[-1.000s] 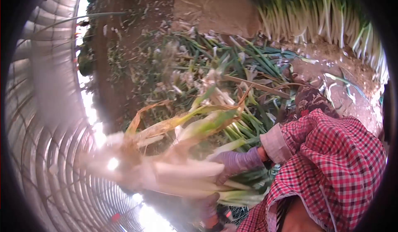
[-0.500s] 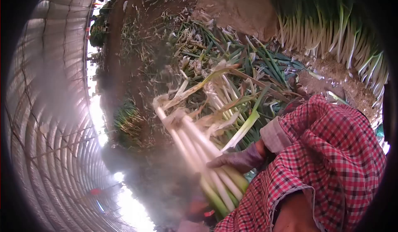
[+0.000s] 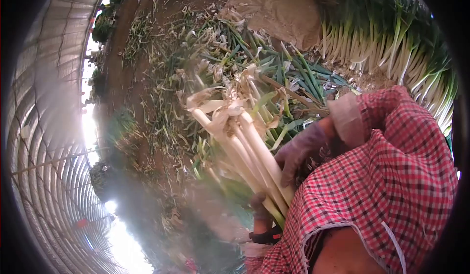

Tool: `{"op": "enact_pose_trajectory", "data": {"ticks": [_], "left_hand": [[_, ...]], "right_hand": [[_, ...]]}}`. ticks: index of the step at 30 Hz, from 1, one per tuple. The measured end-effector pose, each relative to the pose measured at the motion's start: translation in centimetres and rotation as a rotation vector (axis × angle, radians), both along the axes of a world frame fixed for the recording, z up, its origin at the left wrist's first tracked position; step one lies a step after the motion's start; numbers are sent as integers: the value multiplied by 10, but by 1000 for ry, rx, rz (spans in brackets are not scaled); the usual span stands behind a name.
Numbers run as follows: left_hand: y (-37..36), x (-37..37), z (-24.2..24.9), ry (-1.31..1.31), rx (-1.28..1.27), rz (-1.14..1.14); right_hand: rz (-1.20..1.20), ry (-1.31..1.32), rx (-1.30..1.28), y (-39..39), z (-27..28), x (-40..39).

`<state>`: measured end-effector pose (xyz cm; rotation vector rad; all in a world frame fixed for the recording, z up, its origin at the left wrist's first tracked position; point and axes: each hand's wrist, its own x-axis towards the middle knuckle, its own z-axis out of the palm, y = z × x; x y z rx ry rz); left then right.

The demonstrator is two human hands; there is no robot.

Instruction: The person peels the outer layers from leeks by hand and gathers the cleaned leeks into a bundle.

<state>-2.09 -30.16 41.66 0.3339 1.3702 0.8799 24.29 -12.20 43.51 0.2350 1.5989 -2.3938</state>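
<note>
A bunch of several thick green onions (image 3: pixel 254 151), with white shanks and dry, peeling skins around the root ends, lies slantwise in front of me. My left hand (image 3: pixel 259 208), in a dark glove with a black band at the wrist, is wrapped around the greener lower part; some fingers are hidden behind the stalks. Higher up, my right hand (image 3: pixel 301 149), in a purplish-grey glove, bends its fingers against the near side of the same bunch. The leaf ends disappear behind a red checked sleeve.
Trimmed leaves and husks (image 3: pixel 210 54) litter the ground beyond the bunch. Cleaned green onions (image 3: pixel 377 44) stand packed in a row at upper right, beside a brown sheet (image 3: pixel 279 10). A ribbed tunnel wall (image 3: pixel 44 127) runs along the left.
My right hand has shifted up and away from lying across the shanks to their side. The left hand now shows more clearly, and the view has turned a little.
</note>
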Motion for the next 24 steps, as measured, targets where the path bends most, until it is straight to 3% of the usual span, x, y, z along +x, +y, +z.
{"op": "enact_pose_trajectory", "data": {"ticks": [2, 5, 6, 7, 9, 11, 13, 14, 16, 24], "left_hand": [[-11, 0, -15, -53, -27, 5], [-20, -1, -28, -133, -64, 7], [-22, -3, -32, -153, -73, 4], [-23, -4, -32, -139, -83, 4], [-17, 1, -23, -24, -117, -3], [0, 43, 29, 199, -166, 20], [4, 46, 36, 221, -145, 57], [-15, 22, 1, 107, -102, 76], [-22, 15, -19, 2, -50, 91], [-43, 24, -18, -9, -58, 123]], "right_hand": [[-114, -41, 191, 17, -7, 10], [-697, -151, 841, 59, -38, 53], [-977, -21, 1020, 64, -83, 54], [-839, -114, 942, 70, -103, 46], [-788, -66, 967, 71, -136, 11], [-646, 13, 876, 60, -149, -24], [-527, 110, 773, 45, -149, -51], [-483, 148, 734, 41, -145, -60], [-429, 187, 705, 46, -139, -68], [-658, 118, 1156, 168, -117, -22]]}}
